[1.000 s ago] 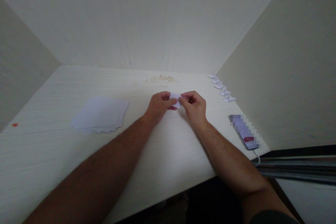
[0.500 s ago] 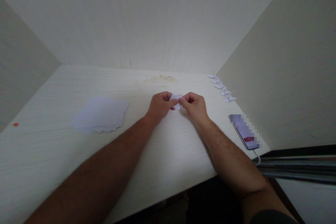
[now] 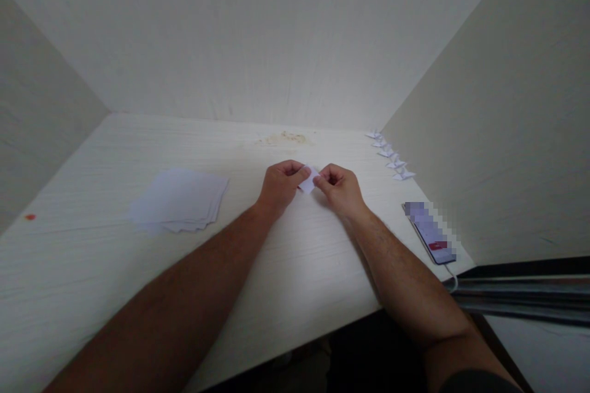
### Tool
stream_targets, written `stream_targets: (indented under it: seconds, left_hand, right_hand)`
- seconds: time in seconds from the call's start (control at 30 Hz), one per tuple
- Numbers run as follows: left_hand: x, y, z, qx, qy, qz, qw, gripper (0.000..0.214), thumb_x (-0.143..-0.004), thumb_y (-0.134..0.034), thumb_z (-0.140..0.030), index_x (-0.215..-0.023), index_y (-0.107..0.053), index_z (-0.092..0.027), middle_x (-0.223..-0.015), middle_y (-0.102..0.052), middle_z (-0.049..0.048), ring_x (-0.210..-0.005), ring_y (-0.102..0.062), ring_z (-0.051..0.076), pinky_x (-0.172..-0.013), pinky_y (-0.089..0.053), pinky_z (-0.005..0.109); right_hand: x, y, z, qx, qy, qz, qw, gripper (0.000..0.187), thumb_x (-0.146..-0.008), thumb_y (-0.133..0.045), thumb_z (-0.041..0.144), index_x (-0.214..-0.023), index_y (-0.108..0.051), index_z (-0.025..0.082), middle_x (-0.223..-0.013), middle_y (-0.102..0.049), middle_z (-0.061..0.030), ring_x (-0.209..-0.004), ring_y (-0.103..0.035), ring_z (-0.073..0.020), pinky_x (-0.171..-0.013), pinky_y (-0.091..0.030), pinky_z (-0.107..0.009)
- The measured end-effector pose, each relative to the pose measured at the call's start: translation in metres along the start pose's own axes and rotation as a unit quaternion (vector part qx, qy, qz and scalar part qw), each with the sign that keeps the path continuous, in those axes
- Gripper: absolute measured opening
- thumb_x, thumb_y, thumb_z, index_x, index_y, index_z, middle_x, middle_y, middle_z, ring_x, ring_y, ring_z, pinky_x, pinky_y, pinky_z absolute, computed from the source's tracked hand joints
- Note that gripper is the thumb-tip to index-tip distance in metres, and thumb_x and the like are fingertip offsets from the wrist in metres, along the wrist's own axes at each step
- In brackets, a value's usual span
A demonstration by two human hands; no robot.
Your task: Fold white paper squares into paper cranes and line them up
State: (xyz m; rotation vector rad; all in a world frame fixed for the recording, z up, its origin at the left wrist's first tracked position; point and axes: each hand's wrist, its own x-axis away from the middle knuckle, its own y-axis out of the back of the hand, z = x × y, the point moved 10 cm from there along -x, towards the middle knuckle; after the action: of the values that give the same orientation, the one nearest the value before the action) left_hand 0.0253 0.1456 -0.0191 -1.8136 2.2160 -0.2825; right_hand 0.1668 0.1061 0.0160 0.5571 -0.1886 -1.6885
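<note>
A small piece of folded white paper (image 3: 309, 182) is held between my two hands, over the middle of the table. My left hand (image 3: 282, 183) pinches its left side, with the thumb lying on top. At the right edge, my right hand (image 3: 340, 186) grips it between thumb and curled fingers. The fingers partly cover the paper, so its exact folds cannot be made out.
A stack of white paper sheets (image 3: 184, 199) lies on the white table (image 3: 286, 295) at left. Several folded paper cranes (image 3: 395, 163) line the right edge. Nearer stands a phone (image 3: 431, 236) with a white cable (image 3: 454, 279). Walls enclose the back and sides.
My left thumb has shifted up and left on the paper, and the thumbs are farther apart. More of the folded paper shows between them.
</note>
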Motion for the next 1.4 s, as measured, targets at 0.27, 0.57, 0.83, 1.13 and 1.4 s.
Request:
stream_targets:
  seconds: [0.27,0.57,0.83,1.13,1.4]
  left_hand:
    - [-0.002,0.003,0.0,0.05,-0.006,-0.015,0.999,0.019,-0.063,-0.082,-0.029,-0.066,-0.068,-0.016,-0.059,-0.063,-0.0021,-0.054,-0.053,0.009,-0.054,-0.042,0.023]
    - [-0.001,0.0,-0.001,0.008,-0.008,-0.002,1.0,0.022,-0.067,-0.08,-0.033,-0.066,-0.066,-0.016,-0.058,-0.061,-0.0017,-0.053,-0.052,0.009,-0.053,-0.042,0.023]
    - [-0.002,0.002,0.004,-0.01,0.006,0.003,1.0,0.025,-0.065,-0.081,-0.035,-0.069,-0.065,-0.016,-0.063,-0.064,-0.0008,-0.058,-0.057,0.01,-0.058,-0.047,0.024]
    - [-0.002,0.002,0.002,-0.029,0.002,0.017,0.999,0.023,-0.066,-0.08,-0.033,-0.067,-0.065,-0.016,-0.062,-0.062,-0.0019,-0.057,-0.053,0.009,-0.058,-0.043,0.023]
    - [0.004,-0.012,-0.007,-0.097,0.001,0.065,0.993,0.035,-0.06,-0.085,-0.041,-0.06,-0.062,-0.015,-0.059,-0.059,-0.0026,-0.054,-0.047,0.008,-0.053,-0.035,0.023]
  right_hand:
    - [0.0,-0.005,0.002,0.008,-0.001,0.017,1.0,0.022,-0.076,-0.065,0.037,-0.065,-0.055,0.02,-0.06,-0.049,0.004,-0.057,-0.041,-0.011,-0.055,-0.031,-0.027]
    - [0.002,0.0,0.0,-0.021,-0.001,-0.017,1.0,0.024,-0.076,-0.067,0.037,-0.065,-0.054,0.021,-0.058,-0.047,0.0048,-0.055,-0.04,-0.0104,-0.053,-0.03,-0.026]
    - [0.002,0.001,-0.007,-0.07,-0.022,-0.049,0.996,0.022,-0.075,-0.069,0.038,-0.067,-0.058,0.021,-0.058,-0.055,0.0037,-0.053,-0.045,-0.0108,-0.054,-0.034,-0.026]
    - [0.002,-0.01,-0.009,-0.057,-0.043,-0.001,0.997,0.027,-0.071,-0.07,0.033,-0.058,-0.049,0.021,-0.053,-0.046,0.0064,-0.05,-0.037,-0.0083,-0.05,-0.026,-0.025]
    - [0.001,0.009,-0.001,-0.107,-0.026,-0.067,0.992,0.019,-0.071,-0.073,0.036,-0.064,-0.066,0.019,-0.058,-0.06,0.0018,-0.054,-0.048,-0.0105,-0.055,-0.038,-0.027]
